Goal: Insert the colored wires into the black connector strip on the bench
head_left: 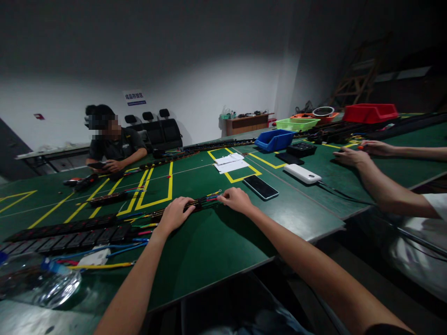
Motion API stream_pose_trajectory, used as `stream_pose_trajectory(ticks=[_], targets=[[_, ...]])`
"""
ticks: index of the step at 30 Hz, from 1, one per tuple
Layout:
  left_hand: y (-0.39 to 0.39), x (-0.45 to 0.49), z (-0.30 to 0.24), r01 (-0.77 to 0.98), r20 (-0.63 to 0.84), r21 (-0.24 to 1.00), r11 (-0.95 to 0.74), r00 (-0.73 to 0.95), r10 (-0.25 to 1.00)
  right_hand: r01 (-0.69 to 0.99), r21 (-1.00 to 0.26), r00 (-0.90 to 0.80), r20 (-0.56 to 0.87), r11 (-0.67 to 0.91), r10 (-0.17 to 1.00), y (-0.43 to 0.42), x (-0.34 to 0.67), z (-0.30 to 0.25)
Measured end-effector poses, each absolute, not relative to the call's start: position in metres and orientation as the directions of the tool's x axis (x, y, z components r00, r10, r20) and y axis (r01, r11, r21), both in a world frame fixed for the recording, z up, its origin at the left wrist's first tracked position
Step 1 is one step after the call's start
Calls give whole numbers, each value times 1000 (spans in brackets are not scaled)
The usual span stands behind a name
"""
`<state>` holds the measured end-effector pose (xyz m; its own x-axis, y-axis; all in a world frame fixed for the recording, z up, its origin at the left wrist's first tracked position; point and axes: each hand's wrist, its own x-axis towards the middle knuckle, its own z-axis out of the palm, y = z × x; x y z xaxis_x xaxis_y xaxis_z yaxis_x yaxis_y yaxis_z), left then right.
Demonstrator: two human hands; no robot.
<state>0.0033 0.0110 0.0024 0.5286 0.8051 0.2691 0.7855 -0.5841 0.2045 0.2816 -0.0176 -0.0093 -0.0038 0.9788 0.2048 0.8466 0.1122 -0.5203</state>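
Observation:
A dark bundle of wires (200, 202) with coloured ends lies on the green table (209, 242) in front of me. My left hand (176, 213) rests on the bundle's left part, fingers curled down over it. My right hand (236, 199) pinches the bundle's right end, where red, blue and yellow wire tips stick out. Left of my hands, long black strips (66, 235) with blue and yellow wires run along the table.
A black phone (260, 187), a white power bank (302, 173) and papers (230, 163) lie to the right. Blue (274, 139), green and red bins stand farther back. A seated person (111, 146) is across the table; another person's arms (370, 172) reach in from the right. A plastic bottle (38, 284) lies at left.

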Motion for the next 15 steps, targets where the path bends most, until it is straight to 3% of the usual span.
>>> stream_pose_trajectory(ticks=[5, 9, 15], targets=[[12, 3, 1, 791, 260, 200, -578, 526, 810, 804, -581, -13, 196, 127, 981, -13, 283, -14], [11, 2, 2, 789, 255, 200, -581, 531, 808, 723, -656, -26, 287, 216, 958, -7, 283, -20], [10, 4, 3, 790, 254, 197, -581, 531, 808, 780, -562, -18, 420, 275, 907, -8, 275, -22]])
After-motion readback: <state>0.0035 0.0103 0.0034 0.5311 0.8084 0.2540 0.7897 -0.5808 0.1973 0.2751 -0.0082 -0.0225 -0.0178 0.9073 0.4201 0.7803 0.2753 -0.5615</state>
